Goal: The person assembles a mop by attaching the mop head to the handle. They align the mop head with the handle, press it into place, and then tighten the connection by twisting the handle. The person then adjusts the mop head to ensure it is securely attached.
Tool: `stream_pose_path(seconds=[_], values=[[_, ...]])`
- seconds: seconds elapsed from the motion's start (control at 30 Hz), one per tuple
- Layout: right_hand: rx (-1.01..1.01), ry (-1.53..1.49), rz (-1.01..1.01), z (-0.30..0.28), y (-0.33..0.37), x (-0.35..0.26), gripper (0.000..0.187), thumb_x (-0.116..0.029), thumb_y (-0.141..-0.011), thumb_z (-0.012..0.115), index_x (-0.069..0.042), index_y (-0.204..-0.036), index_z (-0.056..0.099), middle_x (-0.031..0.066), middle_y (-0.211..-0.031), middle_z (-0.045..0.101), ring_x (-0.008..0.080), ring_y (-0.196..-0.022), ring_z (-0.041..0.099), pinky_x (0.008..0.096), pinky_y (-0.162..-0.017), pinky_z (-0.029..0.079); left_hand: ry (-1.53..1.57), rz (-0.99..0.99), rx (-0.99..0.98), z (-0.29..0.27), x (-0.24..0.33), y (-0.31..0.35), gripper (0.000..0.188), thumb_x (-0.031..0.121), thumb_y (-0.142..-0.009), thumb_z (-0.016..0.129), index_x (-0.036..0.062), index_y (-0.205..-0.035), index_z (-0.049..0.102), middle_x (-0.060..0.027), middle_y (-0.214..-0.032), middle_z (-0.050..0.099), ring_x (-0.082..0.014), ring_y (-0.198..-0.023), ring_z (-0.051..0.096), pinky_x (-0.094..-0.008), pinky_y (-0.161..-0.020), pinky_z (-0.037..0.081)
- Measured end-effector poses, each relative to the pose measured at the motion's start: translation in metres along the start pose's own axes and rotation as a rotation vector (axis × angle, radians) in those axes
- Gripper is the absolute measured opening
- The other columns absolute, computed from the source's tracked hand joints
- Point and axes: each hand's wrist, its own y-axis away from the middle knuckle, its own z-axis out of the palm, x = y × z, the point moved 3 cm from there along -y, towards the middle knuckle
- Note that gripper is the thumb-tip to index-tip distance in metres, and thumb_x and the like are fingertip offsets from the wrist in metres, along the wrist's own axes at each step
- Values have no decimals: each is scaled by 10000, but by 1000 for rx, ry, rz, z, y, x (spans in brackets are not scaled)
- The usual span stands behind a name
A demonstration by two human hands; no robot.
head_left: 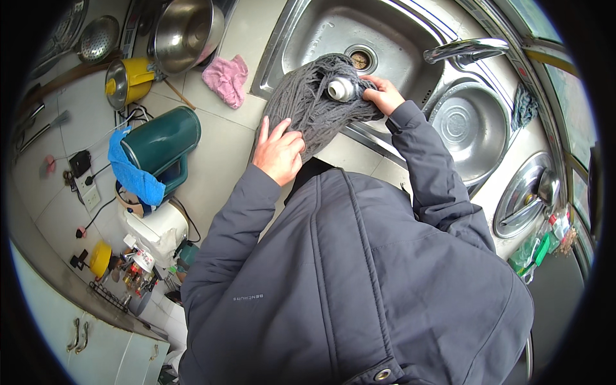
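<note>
While both hands work at the edge of the steel sink (321, 32), a grey string mop head (308, 102) hangs over the sink rim, its strands bunched between them. Head view: the left hand (279, 151) lies against the lower strands, fingers slightly spread and curled into the yarn, gripping a bundle of it. The right hand (383, 94) sits at the upper side of the mop, fingers pressed together on the strands just beside the white plastic socket (341, 88) at the mop's centre; whether the thumb closes underneath cannot be told. Beyond the right fingertips lies the drain (360, 59), and above that hand the chrome tap (465, 50) arches over the basin. Left of the left fingers, well apart, a pink cloth (226, 78) rests on the tiled counter (218, 160), with a green kettle (160, 144) and a blue cloth (131, 170) further out. A steel basin (463, 128) sits to the right of the right sleeve.
</note>
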Motion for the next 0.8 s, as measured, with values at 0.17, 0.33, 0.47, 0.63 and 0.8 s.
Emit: stream_pose_path(seconds=[0.17, 0.33, 0.47, 0.63, 0.8], values=[[-68, 236, -99, 3, 9, -18, 535, -70, -818, 588, 43, -1341, 592, 56, -979, 682, 112, -850, 630, 268, -815, 516, 109, -89, 227, -5, 4, 1, 199, 129, -830, 654, 119, -1028, 677, -75, -1024, 678, -335, -1141, 592, -634, -1166, 281], [-61, 191, -149, -4, 18, -15, 527, -67, -819, 585, 38, -1336, 596, 51, -1016, 675, 112, -892, 616, 254, -832, 494, 308, 83, 231, 7, 25, 24, 353, 142, -842, 691, 91, -1191, 670, -117, -1165, 683, -348, -1169, 617, -482, -1075, 469], [-56, 175, -210, -7, 29, -8, 536, -74, -816, 583, 22, -1343, 598, 63, -1068, 678, 126, -963, 607, 256, -889, 482, 453, -3, 104, 31, 44, 38, 365, 119, -850, 692, 91, -1213, 660, -112, -1179, 685, -310, -1099, 665, -407, -952, 543], [-61, 135, -174, -2, 43, -7, 534, -39, -811, 553, 43, -1337, 595, 62, -1114, 683, 119, -999, 610, 245, -920, 473, 221, -134, 418, 28, 25, 32, 290, 134, -852, 699, 77, -1136, 688, -100, -1058, 706, -306, -1037, 656, -418, -923, 514], [10, 132, -212, 5, 49, -14, 530, -37, -818, 549, 59, -1339, 588, 63, -1119, 686, 119, -1006, 612, 241, -923, 470, 87, -153, 328, 25, -11, 26, 390, 215, -860, 691, 90, -1227, 649, -100, -1171, 670, -314, -1130, 611, -477, -1025, 435]])
